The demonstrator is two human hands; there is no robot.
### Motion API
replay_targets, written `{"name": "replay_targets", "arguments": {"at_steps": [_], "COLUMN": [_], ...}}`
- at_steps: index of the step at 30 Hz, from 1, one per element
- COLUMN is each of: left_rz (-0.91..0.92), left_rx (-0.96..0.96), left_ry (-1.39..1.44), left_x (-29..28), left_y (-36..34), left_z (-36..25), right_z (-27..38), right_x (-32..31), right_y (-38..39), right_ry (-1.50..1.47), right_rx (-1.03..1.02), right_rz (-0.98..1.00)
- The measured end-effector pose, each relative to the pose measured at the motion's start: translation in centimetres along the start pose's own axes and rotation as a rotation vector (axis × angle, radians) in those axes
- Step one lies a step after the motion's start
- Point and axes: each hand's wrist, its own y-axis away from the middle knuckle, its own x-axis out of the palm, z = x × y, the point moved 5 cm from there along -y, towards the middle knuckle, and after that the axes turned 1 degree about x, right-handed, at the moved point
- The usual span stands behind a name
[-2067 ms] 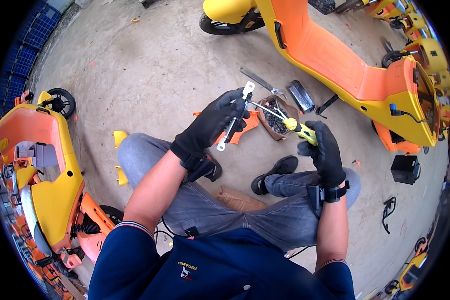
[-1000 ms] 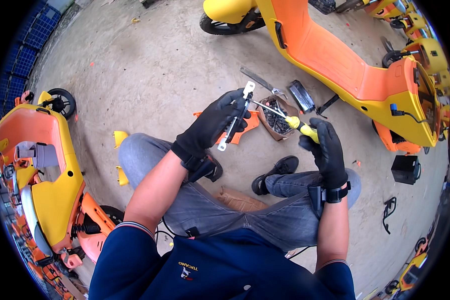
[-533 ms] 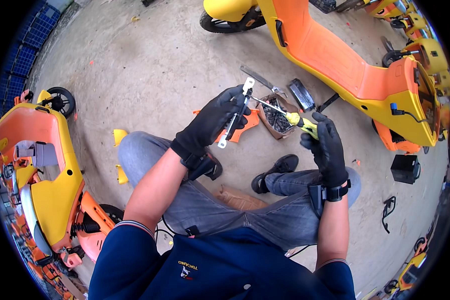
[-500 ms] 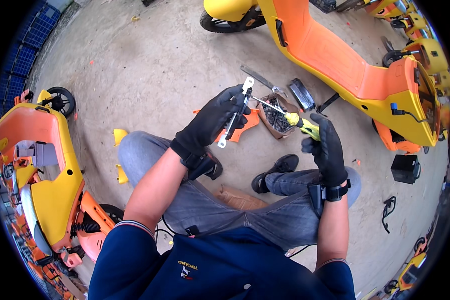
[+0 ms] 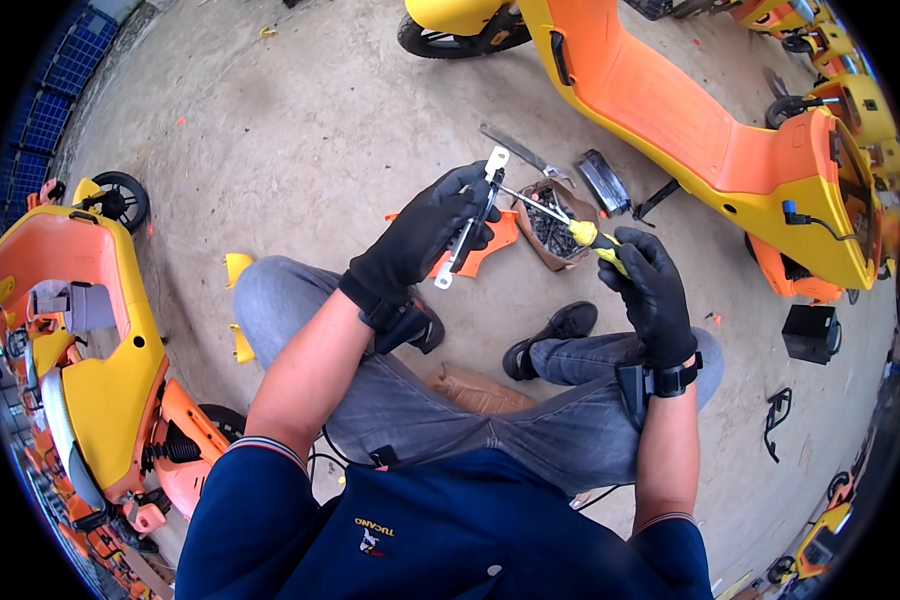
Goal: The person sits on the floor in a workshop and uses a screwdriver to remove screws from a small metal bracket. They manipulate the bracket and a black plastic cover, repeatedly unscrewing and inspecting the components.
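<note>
Left hand (image 5: 425,235) grip was clenched round a slim metal bracket (image 5: 470,220), gloved fingers wrapped over its middle, both pale ends sticking out above and below the fist. Right hand (image 5: 650,290) grip was clenched on a yellow-handled screwdriver (image 5: 560,220), shaft angled up-left, tip touching the bracket near its upper end. Both held above the knees, over the concrete floor (image 5: 300,130). Just behind the tool sat a small cardboard box (image 5: 555,230) of dark screws, with an orange plastic panel (image 5: 490,240) lying flat beside it on the floor. A dark rectangular part (image 5: 602,180) and a flat metal strip (image 5: 515,150) lay beyond the box. Orange-yellow scooter (image 5: 690,120) stood further right, another scooter (image 5: 80,330) at the left.
</note>
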Motion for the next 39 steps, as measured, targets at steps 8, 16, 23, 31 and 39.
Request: {"name": "replay_targets", "arguments": {"at_steps": [8, 16, 23, 31, 39], "left_rz": [-0.045, -0.018, 0.070, 0.143, 0.149], "left_rx": [-0.016, -0.042, -0.067, -0.105, 0.019], "left_ry": [0.018, -0.028, -0.069, -0.043, -0.131], "left_x": [0.0, 0.6, 3.1, 3.2, 2.8], "left_y": [0.1, 0.0, -0.3, -0.4, -0.5], "left_z": [-0.3, 0.0, 1.7, 2.5, 2.0], "right_z": [-0.2, -0.3, 0.2, 0.8, 1.4], "right_x": [-0.9, -1.0, 4.4, 8.1, 9.6], "right_y": [-0.2, -0.3, 0.3, -1.3, -1.1], "right_ry": [0.007, -0.236, 0.097, 0.408, 0.596], "right_rx": [-0.010, 0.044, 0.015, -0.199, -0.390], "right_rz": [0.015, 0.044, 0.196, 0.073, 0.026]}}
